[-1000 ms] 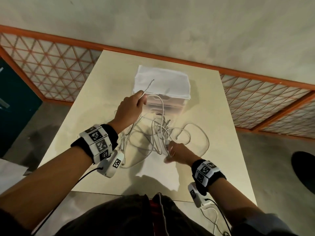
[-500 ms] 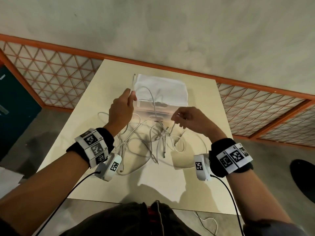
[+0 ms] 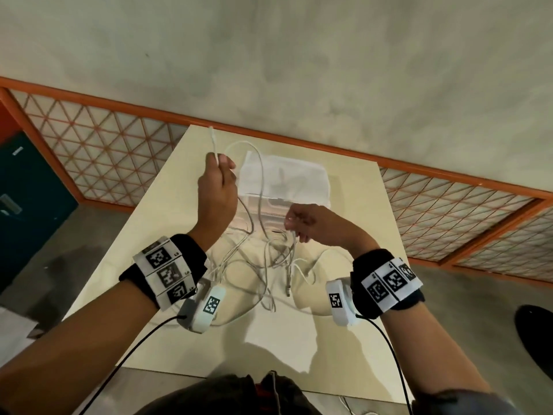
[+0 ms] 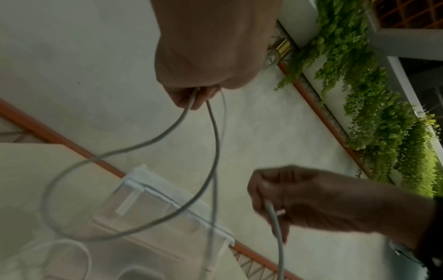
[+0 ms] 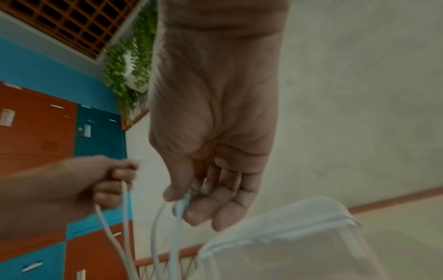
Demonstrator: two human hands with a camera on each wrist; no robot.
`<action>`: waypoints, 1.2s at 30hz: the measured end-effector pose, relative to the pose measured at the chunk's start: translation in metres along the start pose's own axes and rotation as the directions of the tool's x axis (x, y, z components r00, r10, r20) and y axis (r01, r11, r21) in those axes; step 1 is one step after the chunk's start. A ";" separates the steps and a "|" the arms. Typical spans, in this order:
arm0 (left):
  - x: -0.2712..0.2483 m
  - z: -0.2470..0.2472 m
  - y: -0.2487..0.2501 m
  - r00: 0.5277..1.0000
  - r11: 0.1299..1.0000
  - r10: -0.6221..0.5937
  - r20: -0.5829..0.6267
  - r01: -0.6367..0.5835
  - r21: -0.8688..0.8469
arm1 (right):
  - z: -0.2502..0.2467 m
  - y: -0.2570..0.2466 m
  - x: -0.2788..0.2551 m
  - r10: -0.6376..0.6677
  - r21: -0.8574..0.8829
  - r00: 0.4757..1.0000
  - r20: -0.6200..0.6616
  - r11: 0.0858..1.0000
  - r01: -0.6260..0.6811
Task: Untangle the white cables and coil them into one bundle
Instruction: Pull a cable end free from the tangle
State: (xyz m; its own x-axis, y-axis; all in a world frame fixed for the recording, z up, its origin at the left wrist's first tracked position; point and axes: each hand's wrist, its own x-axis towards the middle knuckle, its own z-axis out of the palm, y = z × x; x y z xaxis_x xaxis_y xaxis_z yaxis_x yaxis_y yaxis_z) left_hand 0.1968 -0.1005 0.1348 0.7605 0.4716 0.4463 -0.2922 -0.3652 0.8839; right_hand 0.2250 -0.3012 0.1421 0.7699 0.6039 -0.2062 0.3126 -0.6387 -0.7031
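Observation:
A tangle of white cables hangs between my two raised hands, its lower loops lying on the cream table. My left hand is lifted high at the left and grips one cable, whose plug end sticks up above the fist. That cable loops down from the fist in the left wrist view. My right hand is lower and to the right, pinching a cable end between thumb and fingers. A connector dangles below it.
A clear plastic box with a white lid stands at the back of the table, right behind the hands. The table's far edge meets a wall with an orange rail. Grey floor lies on both sides.
Both hands have risen from the table. The left hand pulled its cable up and away; the right hand left the pile, took a cable end and lifted it. More of the tangle hangs in the air.

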 end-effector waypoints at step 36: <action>-0.043 0.000 0.011 0.829 0.988 -0.101 0.551 0.150 -0.044 | 0.017 -0.047 0.011 0.084 0.548 0.884 -0.459 0.811 0.207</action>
State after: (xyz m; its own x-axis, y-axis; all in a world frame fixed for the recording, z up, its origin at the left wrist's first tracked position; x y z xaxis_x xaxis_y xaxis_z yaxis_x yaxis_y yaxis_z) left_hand 0.1611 -0.1243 0.1252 0.9790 -0.0141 0.2034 -0.2002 -0.2546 0.9461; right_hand 0.2094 -0.2568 0.1616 0.9626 0.2613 0.0711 0.1085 -0.1315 -0.9854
